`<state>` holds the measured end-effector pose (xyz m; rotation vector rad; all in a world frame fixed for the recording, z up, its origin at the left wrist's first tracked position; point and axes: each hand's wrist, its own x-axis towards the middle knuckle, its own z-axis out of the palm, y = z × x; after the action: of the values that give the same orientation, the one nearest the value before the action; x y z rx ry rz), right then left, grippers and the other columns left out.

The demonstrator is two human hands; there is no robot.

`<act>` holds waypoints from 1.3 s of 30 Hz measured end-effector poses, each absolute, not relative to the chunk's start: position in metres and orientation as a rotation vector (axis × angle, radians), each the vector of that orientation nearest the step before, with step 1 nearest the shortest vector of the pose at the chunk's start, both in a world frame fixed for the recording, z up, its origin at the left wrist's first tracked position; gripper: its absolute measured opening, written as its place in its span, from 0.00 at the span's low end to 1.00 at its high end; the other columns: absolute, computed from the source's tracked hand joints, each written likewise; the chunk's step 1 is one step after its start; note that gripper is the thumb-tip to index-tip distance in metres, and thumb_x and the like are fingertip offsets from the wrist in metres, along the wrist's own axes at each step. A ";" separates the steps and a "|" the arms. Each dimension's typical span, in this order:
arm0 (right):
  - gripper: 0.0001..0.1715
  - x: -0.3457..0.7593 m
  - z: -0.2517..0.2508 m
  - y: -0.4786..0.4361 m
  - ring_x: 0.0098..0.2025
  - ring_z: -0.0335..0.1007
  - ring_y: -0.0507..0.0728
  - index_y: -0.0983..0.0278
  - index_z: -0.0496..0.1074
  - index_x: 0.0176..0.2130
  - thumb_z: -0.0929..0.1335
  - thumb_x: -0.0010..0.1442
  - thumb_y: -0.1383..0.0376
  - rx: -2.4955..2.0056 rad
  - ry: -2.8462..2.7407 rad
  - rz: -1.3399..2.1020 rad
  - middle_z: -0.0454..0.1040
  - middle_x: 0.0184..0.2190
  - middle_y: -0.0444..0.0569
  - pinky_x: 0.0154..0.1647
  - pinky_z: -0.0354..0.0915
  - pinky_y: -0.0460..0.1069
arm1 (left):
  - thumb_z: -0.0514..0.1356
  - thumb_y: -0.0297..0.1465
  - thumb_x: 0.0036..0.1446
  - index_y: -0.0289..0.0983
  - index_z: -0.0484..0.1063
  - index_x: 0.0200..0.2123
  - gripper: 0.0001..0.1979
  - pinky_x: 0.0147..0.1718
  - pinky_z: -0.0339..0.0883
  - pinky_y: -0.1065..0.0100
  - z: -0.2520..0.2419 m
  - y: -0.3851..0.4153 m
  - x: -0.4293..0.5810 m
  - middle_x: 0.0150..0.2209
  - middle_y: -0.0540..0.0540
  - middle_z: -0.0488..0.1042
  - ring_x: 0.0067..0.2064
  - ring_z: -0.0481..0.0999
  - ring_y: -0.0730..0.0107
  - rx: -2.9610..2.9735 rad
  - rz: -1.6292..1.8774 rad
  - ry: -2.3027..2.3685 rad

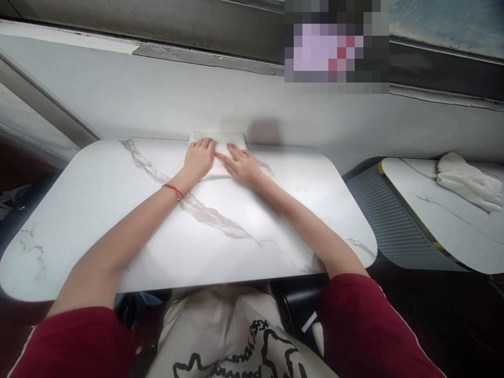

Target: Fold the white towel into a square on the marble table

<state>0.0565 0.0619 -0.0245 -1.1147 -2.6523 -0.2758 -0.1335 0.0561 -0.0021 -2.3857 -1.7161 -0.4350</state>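
A folded white cloth (220,137) lies at the far edge of the marble-patterned table (149,257), against the wall. On its left part rests my left hand (199,159), fingers bent and close together, gripping the cloth. My right hand (243,164) lies on the right part with its fingers stretched out and spread over the fabric. The thumb sides of both hands are near each other. Beneath the palms the cloth is hidden.
To the right stands a second marble-patterned table (444,215) with a gold edge and a ribbed grey side. A crumpled white cloth (468,181) lies on it. A pale wall (157,100) rises behind the main table, below a dark window frame (212,31). A blurred patch covers part of the window.
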 end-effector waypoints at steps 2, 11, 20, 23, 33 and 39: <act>0.32 0.057 -0.024 0.059 0.74 0.51 0.67 0.63 0.60 0.71 0.50 0.76 0.61 -1.124 -2.638 -0.246 0.58 0.71 0.65 0.66 0.56 0.61 | 0.45 0.26 0.68 0.30 0.70 0.58 0.21 0.55 0.64 0.50 0.000 0.054 -0.133 0.59 0.29 0.73 0.59 0.72 0.44 -2.386 -0.418 -1.730; 0.31 0.066 -0.025 0.038 0.74 0.51 0.67 0.66 0.63 0.69 0.52 0.75 0.64 -1.168 -2.636 -0.212 0.58 0.71 0.65 0.67 0.56 0.61 | 0.46 0.26 0.68 0.26 0.68 0.60 0.22 0.54 0.63 0.49 0.004 0.037 -0.128 0.57 0.26 0.72 0.58 0.71 0.42 -2.442 -0.337 -1.638; 0.30 0.094 -0.025 -0.011 0.73 0.52 0.69 0.66 0.64 0.68 0.53 0.74 0.65 -1.144 -2.606 -0.182 0.59 0.70 0.67 0.66 0.57 0.63 | 0.54 0.30 0.63 0.24 0.71 0.55 0.21 0.49 0.66 0.51 0.027 0.007 -0.104 0.51 0.27 0.74 0.54 0.72 0.40 -2.549 -0.154 -1.492; 0.30 0.103 -0.024 -0.030 0.74 0.51 0.69 0.66 0.64 0.68 0.53 0.74 0.66 -1.125 -2.598 -0.172 0.59 0.70 0.67 0.65 0.58 0.64 | 0.57 0.33 0.60 0.27 0.72 0.53 0.20 0.45 0.68 0.52 0.034 -0.001 -0.098 0.49 0.29 0.76 0.52 0.73 0.41 -2.605 -0.150 -1.427; 0.23 0.139 0.005 -0.115 0.60 0.69 0.67 0.64 0.70 0.59 0.57 0.71 0.67 -1.179 -2.637 -0.152 0.71 0.58 0.65 0.48 0.70 0.58 | 0.61 0.44 0.58 0.36 0.73 0.38 0.16 0.30 0.61 0.61 0.050 -0.037 -0.077 0.35 0.39 0.78 0.36 0.76 0.54 -2.908 -0.132 -1.065; 0.16 0.170 0.043 -0.179 0.33 0.74 0.59 0.60 0.72 0.42 0.57 0.73 0.64 -1.369 -2.661 0.007 0.76 0.37 0.54 0.32 0.69 0.54 | 0.60 0.50 0.61 0.36 0.70 0.42 0.21 0.27 0.60 0.63 0.036 -0.086 -0.041 0.38 0.42 0.78 0.34 0.73 0.62 -3.248 -0.188 -0.560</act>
<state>0.1697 -0.1785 0.0428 -1.3688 -2.6612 0.0071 -0.0411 -0.0862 0.0360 -3.2478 -0.5599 -0.1882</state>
